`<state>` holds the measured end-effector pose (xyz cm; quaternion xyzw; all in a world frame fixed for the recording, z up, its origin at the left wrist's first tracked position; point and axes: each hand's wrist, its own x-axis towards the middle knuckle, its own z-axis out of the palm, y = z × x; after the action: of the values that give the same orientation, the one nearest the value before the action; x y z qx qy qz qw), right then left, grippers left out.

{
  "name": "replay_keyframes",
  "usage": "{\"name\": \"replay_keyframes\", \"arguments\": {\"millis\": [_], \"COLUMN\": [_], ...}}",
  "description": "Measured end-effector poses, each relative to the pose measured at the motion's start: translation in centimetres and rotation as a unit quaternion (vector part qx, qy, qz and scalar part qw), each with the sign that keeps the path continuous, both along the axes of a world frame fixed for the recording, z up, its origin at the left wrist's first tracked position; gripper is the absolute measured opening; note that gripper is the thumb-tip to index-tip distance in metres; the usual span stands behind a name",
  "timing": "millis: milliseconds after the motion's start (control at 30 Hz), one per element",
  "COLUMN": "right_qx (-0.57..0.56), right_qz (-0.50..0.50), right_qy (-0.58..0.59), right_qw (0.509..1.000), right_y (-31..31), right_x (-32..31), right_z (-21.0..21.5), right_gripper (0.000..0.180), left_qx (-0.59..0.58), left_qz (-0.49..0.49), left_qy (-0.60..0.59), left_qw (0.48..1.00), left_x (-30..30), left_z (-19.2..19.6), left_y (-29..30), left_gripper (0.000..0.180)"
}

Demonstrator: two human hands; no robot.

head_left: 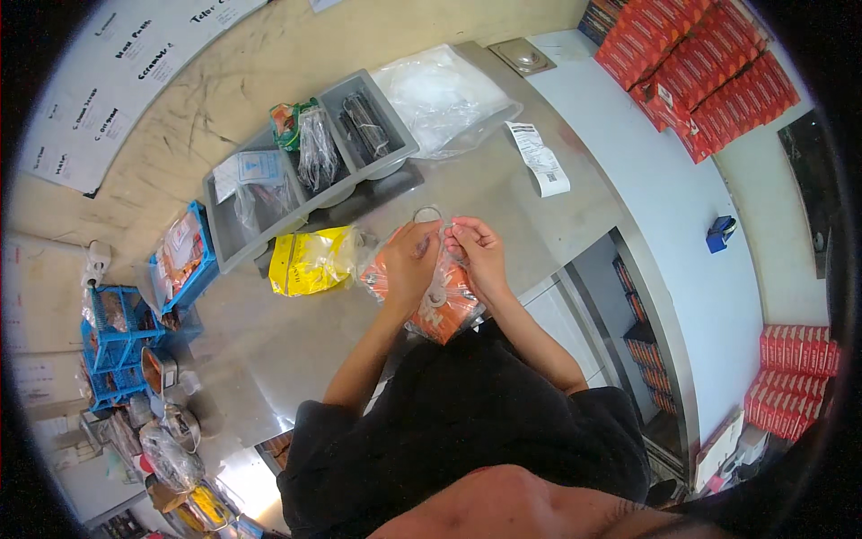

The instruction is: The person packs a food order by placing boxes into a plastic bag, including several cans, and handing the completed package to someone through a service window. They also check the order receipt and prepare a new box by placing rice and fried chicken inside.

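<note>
Right in front of me, on the edge of the steel counter, is a transparent plastic bag (437, 295) with orange-and-white printed packaging inside. My left hand (411, 260) is closed on the bag's upper left part, its fingers curled over the plastic. My right hand (479, 254) pinches the gathered plastic at the top, close to the left fingertips. A round loop (427, 214), perhaps a bag handle, shows just beyond the hands. Beside my left hand lies a yellow plastic pack (312, 260). The palms hide part of the bag.
A grey divided bin (334, 193) holds wrapped cutlery and sachets. Behind it lies a stack of transparent bags (440, 99). A paper receipt (539, 160) rests at the right. Blue baskets (117, 341) stand left; stacked red boxes (696, 67) sit far right. The steel counter (260, 359) spreads leftward.
</note>
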<state>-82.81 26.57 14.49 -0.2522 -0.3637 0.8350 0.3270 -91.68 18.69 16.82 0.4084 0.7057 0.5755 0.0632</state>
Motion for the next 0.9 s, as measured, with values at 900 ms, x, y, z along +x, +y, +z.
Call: {"name": "replay_keyframes", "arguments": {"millis": [900], "right_qx": [0.588], "right_qz": [0.332], "right_qy": [-0.175], "right_qw": [0.716], "right_y": [8.8], "right_x": [1.8], "right_z": [2.1], "right_gripper": [0.015], "left_qx": [-0.159], "left_qz": [-0.102], "left_qy": [0.222], "left_qw": [0.956], "left_x": [-1.6], "left_z": [0.1], "left_y": [0.4], "left_gripper": [0.022]}}
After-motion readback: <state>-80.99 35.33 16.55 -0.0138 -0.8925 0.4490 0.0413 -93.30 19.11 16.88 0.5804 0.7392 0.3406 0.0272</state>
